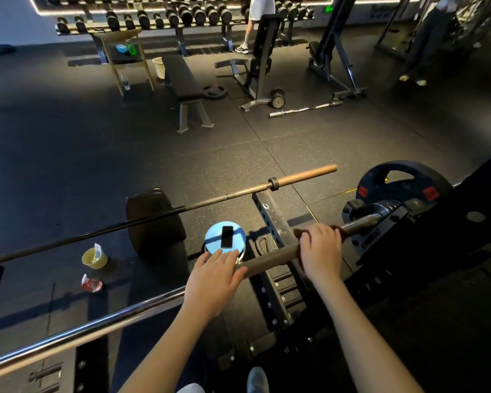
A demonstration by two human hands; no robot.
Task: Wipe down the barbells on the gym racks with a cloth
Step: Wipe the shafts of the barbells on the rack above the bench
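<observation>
Two bare hands work the near barbell in a dim gym: your right hand (321,251) is closed around a dark reddish-brown cloth (341,233) wrapped on the rusty steel barbell shaft (270,259), close to where the bar rests in the black steel rack (437,222). Your left hand (214,275) lies flat and open on the same shaft further toward its middle, fingers (227,258) extended over the bar, gripping nothing. Just beyond the cloth, the bar's sleeve carries a black rubber weight plate with red labels (403,182).

A second, longer barbell with a copper-coloured sleeve (304,177) runs across the frame behind your hands, from the left edge toward the right. Under it stands a black padded bench (153,219).

Below your left hand, on the black rubber floor (68,137), sits a round light-blue lid (213,236) with a black smartphone (227,236) lying on top. To the left on the floor are a yellow plastic cup (94,258) and a small red-tinted clear cup (92,285).

Farther off stand a flat black bench (182,80), a long dumbbell rack (182,15) along the wall, and a chrome curl bar (304,109) on the floor. A person in white shorts (260,7) stands by the dumbbells.
</observation>
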